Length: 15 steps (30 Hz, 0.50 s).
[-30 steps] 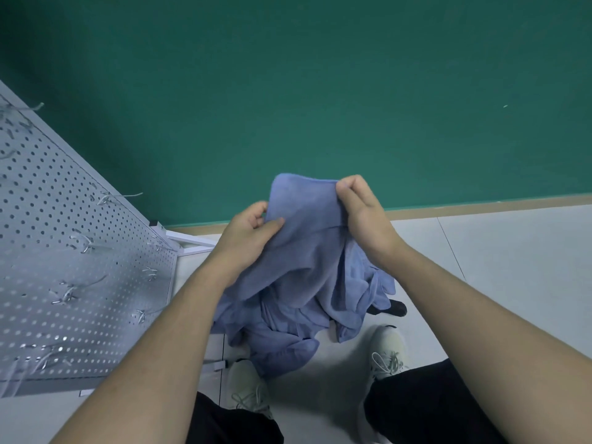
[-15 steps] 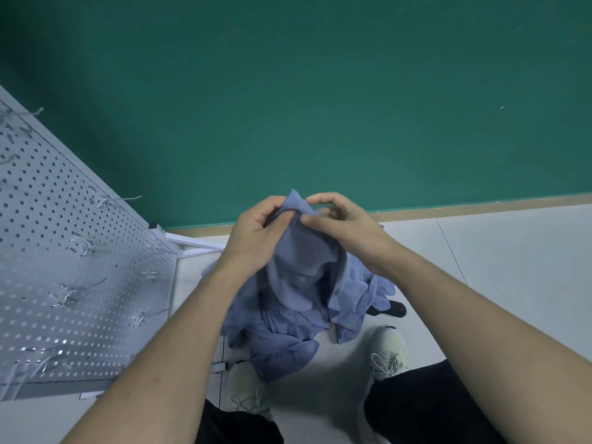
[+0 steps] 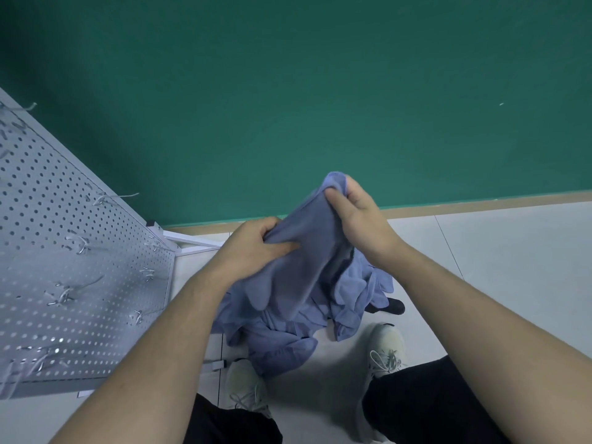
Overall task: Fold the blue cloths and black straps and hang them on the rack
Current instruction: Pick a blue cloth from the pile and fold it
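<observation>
Now, by parts:

Left hand: the left hand (image 3: 253, 248) grips the blue cloth (image 3: 307, 251) near its lower left side, fingers curled round a gathered fold and thumb laid along the fabric.

Right hand: the right hand (image 3: 358, 213) is higher and further right, pinching the cloth's top edge between thumb and curled fingers; a small tuft of cloth pokes up above the knuckles.

Blue cloth: held up between both hands in front of the green wall (image 3: 288, 91), slanting from upper right to lower left, its lower part hanging loose in folds.

Pile of cloths: more blue fabric (image 3: 282, 344) lies crumpled on the pale floor (image 3: 496, 267) directly beneath the held cloth, between and just ahead of the person's white shoes (image 3: 386, 347).

Black piece: a dark end (image 3: 392, 306) shows at the right edge of the pile; whether it is a strap cannot be told.

Rack: a grey pegboard rack (image 3: 80, 267) stands to the left, tilted in the view, with bare metal hooks (image 3: 64, 296) scattered over it; nothing hangs on the visible hooks.

Legs: black trousers (image 3: 426, 402) at the bottom edge.
</observation>
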Motion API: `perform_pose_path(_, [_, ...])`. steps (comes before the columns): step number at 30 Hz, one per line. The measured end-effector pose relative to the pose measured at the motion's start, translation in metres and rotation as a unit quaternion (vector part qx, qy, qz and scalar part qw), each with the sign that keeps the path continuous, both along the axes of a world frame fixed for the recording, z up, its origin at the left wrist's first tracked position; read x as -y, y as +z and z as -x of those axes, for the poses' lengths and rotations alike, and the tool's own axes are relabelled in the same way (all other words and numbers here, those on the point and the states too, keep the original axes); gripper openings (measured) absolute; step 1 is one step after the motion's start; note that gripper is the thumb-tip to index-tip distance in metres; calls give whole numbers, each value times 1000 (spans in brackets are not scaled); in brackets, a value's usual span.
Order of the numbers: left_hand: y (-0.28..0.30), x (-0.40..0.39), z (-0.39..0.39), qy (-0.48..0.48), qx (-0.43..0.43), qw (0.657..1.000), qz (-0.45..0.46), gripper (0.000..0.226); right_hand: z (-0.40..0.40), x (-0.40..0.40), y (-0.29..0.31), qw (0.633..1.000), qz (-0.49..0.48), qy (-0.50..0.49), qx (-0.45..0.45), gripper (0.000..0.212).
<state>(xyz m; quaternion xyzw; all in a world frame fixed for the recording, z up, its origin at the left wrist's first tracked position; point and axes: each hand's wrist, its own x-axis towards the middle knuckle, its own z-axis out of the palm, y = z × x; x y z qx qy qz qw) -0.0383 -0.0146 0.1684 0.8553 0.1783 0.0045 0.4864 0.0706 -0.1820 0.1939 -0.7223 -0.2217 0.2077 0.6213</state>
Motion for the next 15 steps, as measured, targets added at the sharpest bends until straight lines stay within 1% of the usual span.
perform_pose_path(1, [-1, -2, 2, 6, -3, 1000, 12, 25, -3, 1, 2, 1000, -7, -30, -4, 24])
perform_pose_path(3, [-2, -5, 5, 17, -2, 999, 49, 23, -11, 5, 5, 996, -13, -88, -26, 19])
perform_pose_path(5, [-1, -8, 6, 39, 8, 996, 74, 16, -17, 10, 4, 991, -14, -119, -54, 16])
perform_pose_path(7, [-4, -12, 7, 55, 2, 996, 68, 7, -20, 15, 2, 988, -23, -127, -87, 20])
perform_pose_path(10, [-11, -14, 6, 54, -26, 997, 46, 19, -24, 18, 2, 978, -47, -151, -138, 22])
perform_pose_path(12, [-11, -14, 5, 71, -27, 996, 45, 29, -28, 20, 1, 970, -49, -179, -157, 24])
perform_pose_path(13, [-9, -13, 3, 88, -21, 995, 49, 31, -30, 21, 0, 969, -37, -191, -149, 25])
perform_pose_path(15, [-8, -15, 1, 130, 1, 989, 74, 34, -34, 24, -5, 974, 3, -200, -105, 27])
